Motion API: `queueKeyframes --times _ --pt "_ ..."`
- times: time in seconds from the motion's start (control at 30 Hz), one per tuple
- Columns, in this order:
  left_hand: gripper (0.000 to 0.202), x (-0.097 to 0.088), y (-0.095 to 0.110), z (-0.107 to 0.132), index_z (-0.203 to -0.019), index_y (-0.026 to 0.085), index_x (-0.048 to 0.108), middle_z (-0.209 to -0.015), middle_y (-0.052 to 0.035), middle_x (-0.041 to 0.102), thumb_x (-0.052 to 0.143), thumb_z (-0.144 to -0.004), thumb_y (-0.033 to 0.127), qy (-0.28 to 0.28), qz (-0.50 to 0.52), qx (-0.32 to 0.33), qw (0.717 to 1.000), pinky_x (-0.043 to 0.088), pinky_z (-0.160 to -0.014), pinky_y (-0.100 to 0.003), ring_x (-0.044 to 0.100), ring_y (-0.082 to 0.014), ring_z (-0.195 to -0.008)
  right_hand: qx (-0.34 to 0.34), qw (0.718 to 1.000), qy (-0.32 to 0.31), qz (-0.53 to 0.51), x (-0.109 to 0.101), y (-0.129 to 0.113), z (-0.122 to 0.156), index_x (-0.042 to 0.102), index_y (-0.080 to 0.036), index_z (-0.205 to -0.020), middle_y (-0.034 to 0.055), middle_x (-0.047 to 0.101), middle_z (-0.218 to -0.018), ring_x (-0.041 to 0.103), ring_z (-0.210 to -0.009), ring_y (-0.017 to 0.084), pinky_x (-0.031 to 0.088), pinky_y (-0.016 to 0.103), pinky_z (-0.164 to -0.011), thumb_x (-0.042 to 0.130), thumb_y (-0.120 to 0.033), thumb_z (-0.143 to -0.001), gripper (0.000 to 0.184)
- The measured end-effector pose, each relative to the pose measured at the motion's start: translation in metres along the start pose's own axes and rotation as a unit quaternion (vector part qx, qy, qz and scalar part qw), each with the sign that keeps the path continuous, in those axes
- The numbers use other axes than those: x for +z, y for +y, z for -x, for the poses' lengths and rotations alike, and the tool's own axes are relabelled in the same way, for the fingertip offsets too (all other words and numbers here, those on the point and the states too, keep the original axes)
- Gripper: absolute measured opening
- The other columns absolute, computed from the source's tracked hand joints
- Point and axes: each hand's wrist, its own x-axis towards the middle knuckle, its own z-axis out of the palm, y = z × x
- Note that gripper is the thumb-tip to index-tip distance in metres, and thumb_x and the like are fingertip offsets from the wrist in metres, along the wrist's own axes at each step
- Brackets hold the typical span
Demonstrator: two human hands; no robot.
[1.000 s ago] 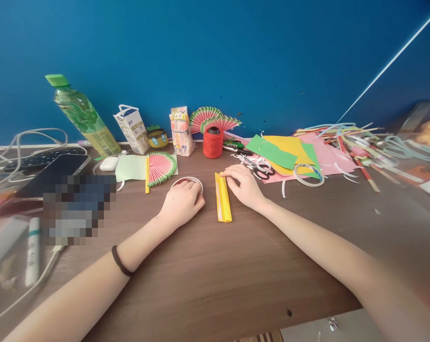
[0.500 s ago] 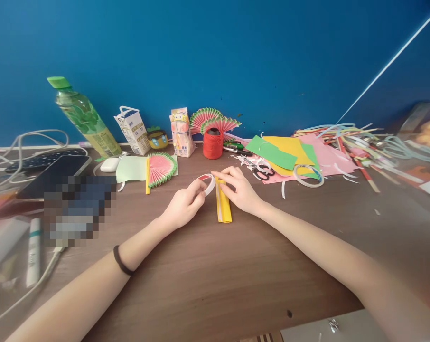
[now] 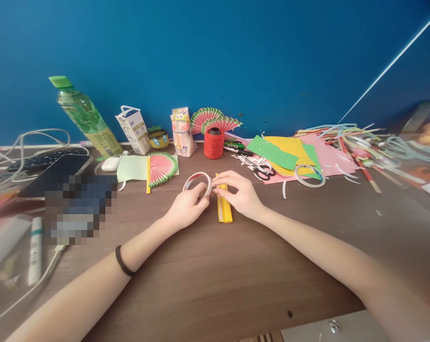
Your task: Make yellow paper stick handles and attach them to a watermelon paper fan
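My left hand (image 3: pixel 188 206) is closed round the lower right side of a roll of double-sided tape (image 3: pixel 197 175), holding it tilted up off the table. My right hand (image 3: pixel 241 192) comes in from the other side, thumb and fingers pinched at the roll's right edge; the bit of tape between the fingertips is too small to see clearly. Below the right fingers lies a folded yellow paper strip (image 3: pixel 225 211) with a pale band of tape along its length. The right fingers hide part of its upper half.
A pink-and-green paper fan (image 3: pixel 162 168) lies at left, near a green bottle (image 3: pixel 87 118). Red thread spool (image 3: pixel 213 145) stands behind my hands. Scissors (image 3: pixel 266 171), another tape roll (image 3: pixel 309 184) and coloured paper (image 3: pixel 274 152) lie right. A phone (image 3: pixel 58 173) and cables sit far left.
The tape roll has turned and come up off the yellow strip's top end, showing more of its ring. My right fingers have moved slightly down and left to the roll's edge.
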Motion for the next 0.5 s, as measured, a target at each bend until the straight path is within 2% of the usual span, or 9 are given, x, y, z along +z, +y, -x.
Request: queueKeyframes --times 0.1,0.2,0.4,0.5 --pt "0.024 0.0013 0.0028 -0.0003 -0.074 0.022 0.043 -0.061 0.0044 0.046 0.031 -0.086 0.039 0.002 -0.023 -0.002 1.000 0.037 -0.057 -0.026 0.048 -0.0147 -0.058 0.008 1.000 0.009 -0.014 0.0006 -0.0026 -0.0001 0.063 -0.022 -0.078 0.0024 0.062 -0.085 0.059 -0.086 0.016 0.048 0.034 -0.082 0.061 -0.021 -0.079 0.002" --pt "0.027 0.0015 0.0054 -0.0001 -0.072 0.022 0.043 -0.061 0.0037 0.048 0.029 -0.087 0.039 0.006 -0.043 -0.007 0.999 0.037 -0.060 -0.026 0.049 -0.0150 -0.059 0.022 0.999 0.009 -0.043 0.0019 -0.0037 -0.0005 0.059 -0.021 -0.072 0.0011 0.061 -0.080 0.058 -0.081 0.015 0.048 0.033 -0.076 0.061 -0.020 -0.078 0.007" --pt "0.025 -0.0023 0.0072 0.0012 -0.070 0.022 0.046 -0.061 0.0022 0.049 0.030 -0.085 0.034 0.003 -0.035 -0.016 0.999 0.037 -0.063 -0.027 0.051 -0.0165 -0.063 0.057 0.990 -0.014 -0.131 0.0047 -0.0029 0.0000 0.057 -0.021 -0.072 0.0006 0.060 -0.079 0.058 -0.080 0.015 0.049 0.032 -0.074 0.059 -0.018 -0.079 0.007" --pt "0.020 -0.0043 0.0075 0.0015 -0.071 0.022 0.045 -0.062 0.0017 0.048 0.031 -0.082 0.031 0.001 -0.017 -0.011 1.000 0.036 -0.064 -0.028 0.050 -0.0170 -0.064 0.051 0.990 -0.011 -0.130 0.0047 -0.0036 0.0006 0.057 -0.021 -0.072 0.0006 0.062 -0.080 0.059 -0.082 0.015 0.048 0.034 -0.079 0.058 -0.018 -0.079 0.008"
